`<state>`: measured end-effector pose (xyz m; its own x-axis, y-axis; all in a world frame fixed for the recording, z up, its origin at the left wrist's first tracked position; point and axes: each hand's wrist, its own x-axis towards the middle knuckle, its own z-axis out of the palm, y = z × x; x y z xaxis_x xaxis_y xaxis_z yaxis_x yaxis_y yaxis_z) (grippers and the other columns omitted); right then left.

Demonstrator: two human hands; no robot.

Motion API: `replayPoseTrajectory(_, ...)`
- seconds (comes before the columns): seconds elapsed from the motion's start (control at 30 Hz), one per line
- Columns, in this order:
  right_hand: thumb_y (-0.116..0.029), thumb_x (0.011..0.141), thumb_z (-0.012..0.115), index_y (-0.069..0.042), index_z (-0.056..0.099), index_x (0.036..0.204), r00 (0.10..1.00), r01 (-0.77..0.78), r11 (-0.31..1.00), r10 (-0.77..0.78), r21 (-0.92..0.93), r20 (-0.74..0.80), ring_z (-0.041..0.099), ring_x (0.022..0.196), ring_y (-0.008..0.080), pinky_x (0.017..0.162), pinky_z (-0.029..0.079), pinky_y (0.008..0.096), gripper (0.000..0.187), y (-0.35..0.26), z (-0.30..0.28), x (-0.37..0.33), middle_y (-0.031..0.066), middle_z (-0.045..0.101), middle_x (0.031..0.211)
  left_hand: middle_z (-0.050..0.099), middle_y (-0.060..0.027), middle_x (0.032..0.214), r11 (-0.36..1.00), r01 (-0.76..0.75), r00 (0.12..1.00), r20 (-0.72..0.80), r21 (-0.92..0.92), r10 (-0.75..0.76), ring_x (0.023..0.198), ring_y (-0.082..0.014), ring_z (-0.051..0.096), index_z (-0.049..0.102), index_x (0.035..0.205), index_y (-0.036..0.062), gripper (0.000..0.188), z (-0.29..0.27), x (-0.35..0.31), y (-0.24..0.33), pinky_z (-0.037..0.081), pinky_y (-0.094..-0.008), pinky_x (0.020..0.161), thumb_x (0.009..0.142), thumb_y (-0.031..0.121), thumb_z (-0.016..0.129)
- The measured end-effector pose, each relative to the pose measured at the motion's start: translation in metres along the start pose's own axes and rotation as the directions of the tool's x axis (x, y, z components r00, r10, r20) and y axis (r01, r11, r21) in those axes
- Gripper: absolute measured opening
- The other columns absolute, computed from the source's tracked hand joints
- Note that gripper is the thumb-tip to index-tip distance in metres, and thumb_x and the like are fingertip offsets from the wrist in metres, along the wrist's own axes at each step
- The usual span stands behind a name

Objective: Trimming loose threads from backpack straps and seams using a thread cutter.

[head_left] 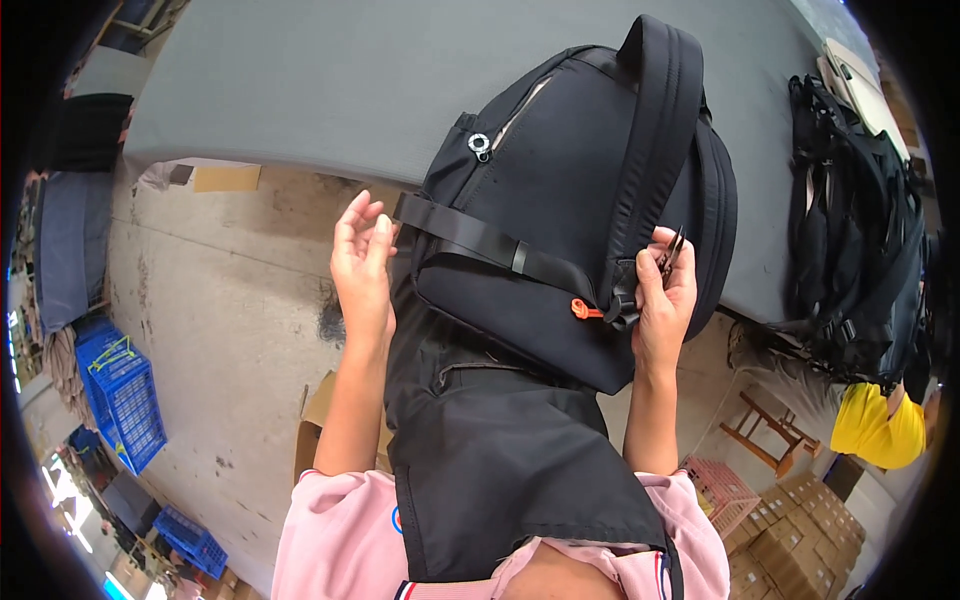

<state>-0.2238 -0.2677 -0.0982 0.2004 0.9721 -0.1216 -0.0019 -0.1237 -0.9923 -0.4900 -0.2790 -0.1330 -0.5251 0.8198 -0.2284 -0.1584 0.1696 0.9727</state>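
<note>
A black backpack [545, 160] lies at the near edge of the grey table, its bottom towards me. Across its lower part runs a flat black webbing strap [470, 235], the loose end pointing left. Beside that end is my left hand [362, 265], fingers loosely bent and apart, with no visible hold on the strap. My right hand [667, 300] is closed at the lower end of the padded shoulder strap [655, 130], beside its black buckle [622, 305]. Dark thread snips [676, 246] stick up from its fingers. Next to the buckle hangs an orange cord loop [583, 309].
The grey tabletop [300, 80] extends beyond the backpack. More black bags [855, 230] are piled at the right. Blue crates [122, 395] stand on the floor at left; a wooden stool [770, 432], a pink crate [718, 490] and cardboard boxes [800, 530] are at lower right. A person in yellow [878, 425] is nearby.
</note>
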Motion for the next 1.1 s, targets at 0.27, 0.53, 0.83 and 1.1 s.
replayPoseTrajectory(0.27,-0.002,0.089,0.057,-0.003,0.057,0.107,0.997,-0.044,0.995,0.037,-0.095,-0.071,0.044,0.065,0.0016,0.051,0.036,0.0158,0.019,-0.009,0.005,-0.002,-0.0018,0.052,0.088,0.06,0.0022,0.088,0.913,0.315,0.943,0.199,-0.26,-0.268,0.074,-0.0043,0.049,0.061,0.111,0.0015,0.034,0.0,0.021,-0.013,0.038,-0.02,0.065,0.086,0.023,0.066)
replayPoseTrajectory(0.53,0.008,0.082,0.056,-0.001,0.061,0.099,0.87,0.485,0.838,-0.433,-0.25,0.237,0.049,0.059,0.0085,0.05,0.036,0.0203,0.02,-0.061,0.034,-0.023,0.0057,0.058,0.076,0.06,0.0004,0.084,0.954,0.172,0.955,0.279,-0.245,-0.101,0.067,-0.0058,0.054,0.06,0.105,0.0018,0.021,0.006,0.004,0.03,0.043,-0.0197,0.056,0.088,0.012,0.063)
replayPoseTrajectory(0.83,-0.006,0.073,0.071,-0.006,0.057,0.105,0.786,0.577,0.697,-0.334,-0.424,0.521,0.061,0.062,0.02,0.053,0.049,0.0305,0.035,-0.042,0.074,-0.014,0.0075,0.057,0.087,0.062,-0.0045,0.079,0.929,0.222,0.916,0.389,-0.298,-0.094,0.06,-0.0085,0.058,0.055,0.108,-0.0004,0.024,0.011,-0.011,0.046,0.046,-0.0202,0.053,0.088,0.012,0.062)
replayPoseTrajectory(1.1,-0.006,0.069,0.072,-0.009,0.061,0.098,0.66,0.736,0.527,-0.419,-0.425,0.624,0.058,0.057,0.0193,0.047,0.044,0.0306,0.031,-0.049,0.075,-0.002,0.0035,0.056,0.079,0.061,-0.0034,0.078,0.971,0.151,0.918,0.392,-0.186,-0.068,0.059,-0.0054,0.055,0.057,0.105,-0.0003,0.022,0.018,-0.014,0.057,0.045,-0.0185,0.051,0.087,0.01,0.063)
